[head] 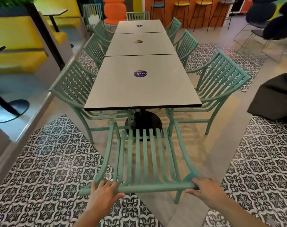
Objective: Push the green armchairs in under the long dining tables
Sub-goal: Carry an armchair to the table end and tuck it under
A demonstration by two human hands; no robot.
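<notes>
Green armchairs line both long sides of the long dining table (139, 86), a row of three grey square tops set end to end and running away from the camera on black pedestal bases. Three chairs stand along the left side and three along the right, their seats tucked beneath the tops; the nearest are the left side chair (70, 89) and the right side chair (221, 79). One more shows beyond the far end.

At the near end stands the end armchair (147, 158), its slatted back toward the person and its seat facing the table. Its front edge lies close to the round black base (142, 123), but the seat is still out from under the top. It rests partly on plain floor, partly on the patterned tile floor (41, 169).

Yellow booth seating (16, 46) fills the left side of the room.

Both hands sit on the chair's top rail. The left hand (105, 190) curls its fingers over the rail near the left corner, thumb spread below. The right hand (205, 187) wraps the rail near the right corner.

A round purple sticker (140, 74) marks the nearest top.
</notes>
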